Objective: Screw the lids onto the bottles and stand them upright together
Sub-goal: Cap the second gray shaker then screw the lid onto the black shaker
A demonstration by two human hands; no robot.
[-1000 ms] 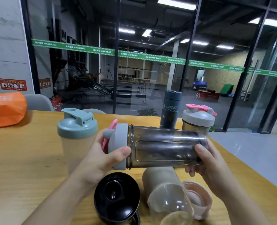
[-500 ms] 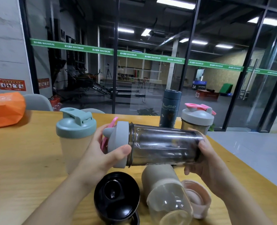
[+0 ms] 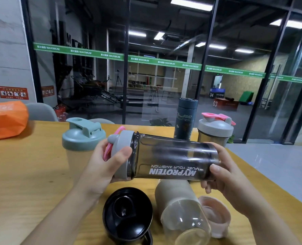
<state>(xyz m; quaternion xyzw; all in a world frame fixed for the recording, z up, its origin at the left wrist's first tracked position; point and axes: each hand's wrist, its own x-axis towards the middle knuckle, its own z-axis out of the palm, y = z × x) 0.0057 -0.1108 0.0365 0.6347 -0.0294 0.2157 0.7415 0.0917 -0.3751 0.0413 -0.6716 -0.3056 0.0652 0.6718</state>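
The smoky bottle [image 3: 171, 159] has rolled in the grip since a moment ago, so its white MYPROTEIN lettering now faces up at the near side, upside down; it lies crosswise in the air above the surface [image 3: 26, 174], which is smooth, honey-coloured wood.

At the far left a crinkled orange bag [image 3: 6, 119] rests on the wood. Next comes a frosted beige shaker [image 3: 79, 147] standing upright under a matte sage-green domed lid with a flip spout. The left hand [image 3: 105, 167] curls round the grey lid [image 3: 122, 156] of the smoky bottle, thumb laid over its rim, a pink loop poking out behind the fingers. The bottle's body is dark, glossy, see-through plastic, a plain cylinder. Beneath it, near the front edge, sits a shiny black round lid [image 3: 128, 214] with a sunken oval. Right of that a frosted taupe bottle [image 3: 181, 207] lies on its side, open mouth toward the near edge, touching a pale pink ribbed lid [image 3: 215, 216]. The right hand [image 3: 224, 175] wraps the smoky bottle's base, fingers bent round it. Farther back stand a slim dark teal flask [image 3: 186, 119] and a capped shaker [image 3: 215, 129], grey lid with pink flip top.
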